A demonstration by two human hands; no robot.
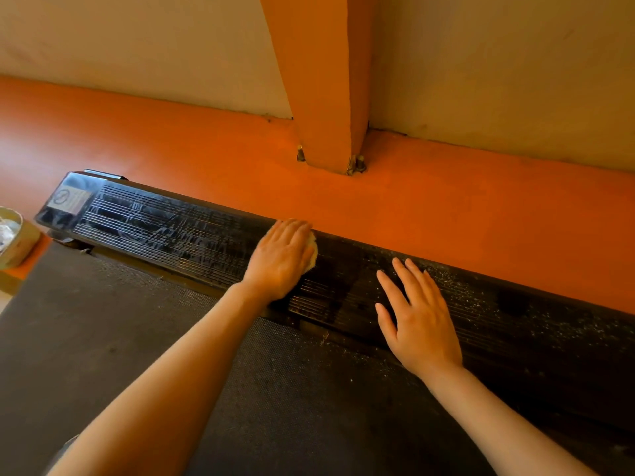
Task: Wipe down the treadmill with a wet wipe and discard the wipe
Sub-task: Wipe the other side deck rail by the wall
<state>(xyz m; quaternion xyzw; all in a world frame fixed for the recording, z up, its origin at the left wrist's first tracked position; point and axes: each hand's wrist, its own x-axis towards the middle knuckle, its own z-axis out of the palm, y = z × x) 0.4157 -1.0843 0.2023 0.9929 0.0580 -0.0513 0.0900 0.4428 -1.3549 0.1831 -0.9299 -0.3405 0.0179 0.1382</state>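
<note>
The treadmill's black ribbed side rail point(165, 225) runs diagonally from upper left to lower right, beside the dark textured belt point(103, 338). My left hand point(280, 259) lies flat on the rail and presses a crumpled pale wet wipe point(312, 249) against it; only the wipe's edge shows past my fingers. My right hand point(417, 317) rests flat on the rail further right, fingers spread and straight, holding nothing. The rail left of the wipe shines with wet streaks. To the right it is dull and speckled with white dust point(481, 297).
An orange floor point(412, 201) lies beyond the rail, with an orange post point(326, 97) bolted down at the beige wall. A round bin point(13, 238) holding crumpled white material stands at the left edge, past the treadmill's end cap point(65, 201).
</note>
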